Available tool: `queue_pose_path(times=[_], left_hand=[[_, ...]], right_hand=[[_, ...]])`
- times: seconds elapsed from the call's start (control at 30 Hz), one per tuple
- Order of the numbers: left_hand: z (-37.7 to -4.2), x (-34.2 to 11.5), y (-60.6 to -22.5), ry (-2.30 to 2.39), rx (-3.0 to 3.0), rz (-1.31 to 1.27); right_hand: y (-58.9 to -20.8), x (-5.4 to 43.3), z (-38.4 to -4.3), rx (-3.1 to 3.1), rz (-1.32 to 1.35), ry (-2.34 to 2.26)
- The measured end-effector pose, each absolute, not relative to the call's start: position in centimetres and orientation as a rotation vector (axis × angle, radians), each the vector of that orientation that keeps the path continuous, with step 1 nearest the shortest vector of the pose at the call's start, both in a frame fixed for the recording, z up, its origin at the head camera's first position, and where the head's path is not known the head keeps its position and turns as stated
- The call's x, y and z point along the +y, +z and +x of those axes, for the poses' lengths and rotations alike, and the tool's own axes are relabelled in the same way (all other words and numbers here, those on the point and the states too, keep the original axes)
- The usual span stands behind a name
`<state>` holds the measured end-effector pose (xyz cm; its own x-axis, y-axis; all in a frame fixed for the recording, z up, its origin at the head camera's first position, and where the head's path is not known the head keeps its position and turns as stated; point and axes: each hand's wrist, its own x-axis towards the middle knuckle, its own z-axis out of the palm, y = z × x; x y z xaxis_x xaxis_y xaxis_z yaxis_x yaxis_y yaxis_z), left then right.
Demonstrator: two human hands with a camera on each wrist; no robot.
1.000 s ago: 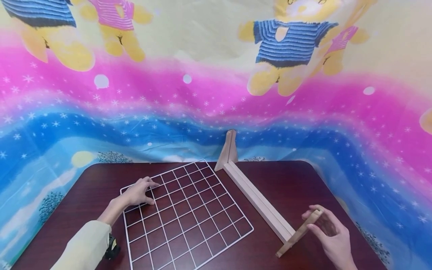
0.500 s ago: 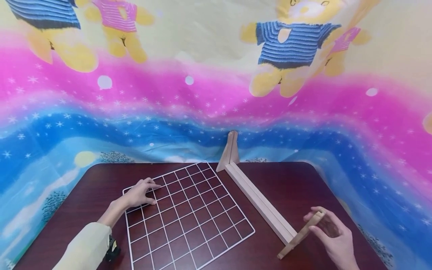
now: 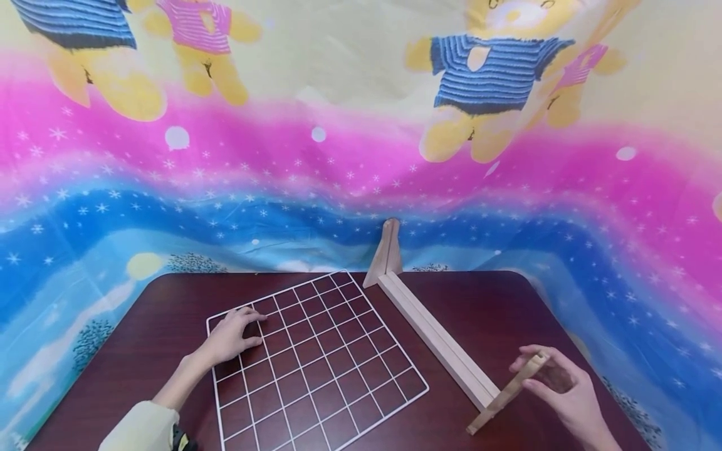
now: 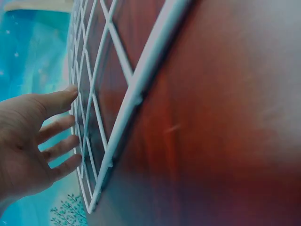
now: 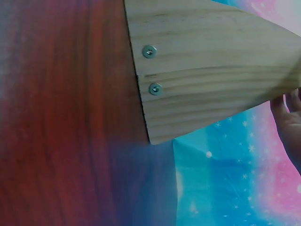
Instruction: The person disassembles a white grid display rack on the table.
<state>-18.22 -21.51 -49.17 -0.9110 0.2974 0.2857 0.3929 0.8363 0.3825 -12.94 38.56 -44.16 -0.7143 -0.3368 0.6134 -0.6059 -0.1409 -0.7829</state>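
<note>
A white wire grid panel [image 3: 321, 351] lies on the table at a slant. My left hand [image 3: 232, 335] is over its far left part, fingers loosely spread. In the left wrist view the fingertips of that hand [image 4: 33, 136] reach the wires; whether they touch or hover just above, I cannot tell. To the right stands a wooden stand [image 3: 440, 341], a long grooved bar between two upright tapered end pieces. My right hand [image 3: 570, 388] holds the top of the near end piece [image 3: 504, 394] between thumb and fingers. Two screw heads show on that end piece [image 5: 188, 75] in the right wrist view.
The dark red-brown table [image 3: 474, 307] has rounded far corners. Close behind it hangs a printed cloth [image 3: 338, 163] with bears and snowflakes, wrapping round the sides. The far end piece [image 3: 386, 254] stands near the table's back edge.
My left hand has drawn back slightly toward me over the grid. The right hand keeps its hold on the stand. The whole head view has shifted a little.
</note>
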Motion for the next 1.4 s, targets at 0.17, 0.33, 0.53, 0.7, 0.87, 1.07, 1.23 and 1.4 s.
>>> queue_pose_path(times=[0.17, 0.33, 0.53, 0.7, 0.87, 1.07, 1.23, 1.4], left_hand=[[-15.4, -20.7, -48.6, -0.776, -2.764, -0.586], [-12.3, -19.2, -47.6, -0.976, -2.717, -0.64], [-9.3, -17.4, -47.9, -0.858, -2.784, -0.643], [-8.2, -16.4, -48.5, -0.696, -2.843, -0.633], [-7.9, -15.6, -49.0, -0.609, -2.846, -0.627], [-7.8, -15.2, -49.2, -0.639, -2.878, -0.601], [-7.9, -15.1, -49.1, -0.605, -2.89, -0.596], [-8.0, -15.1, -49.0, -0.588, -2.902, -0.594]], right_hand=[[-43.7, 38.7, -13.7, -1.939, 1.247, 1.965], [-43.3, 38.8, -14.1, -1.982, 1.333, 1.947], [-43.2, 39.0, -13.5, -2.037, 1.303, 1.935], [-43.1, 39.0, -13.4, -2.03, 1.244, 1.952], [-43.1, 38.8, -13.2, -2.029, 1.201, 1.944], [-43.3, 38.7, -13.3, -2.008, 1.203, 1.932], [-43.4, 38.7, -13.2, -2.01, 1.184, 1.943], [-43.5, 38.6, -13.2, -2.011, 1.175, 1.939]])
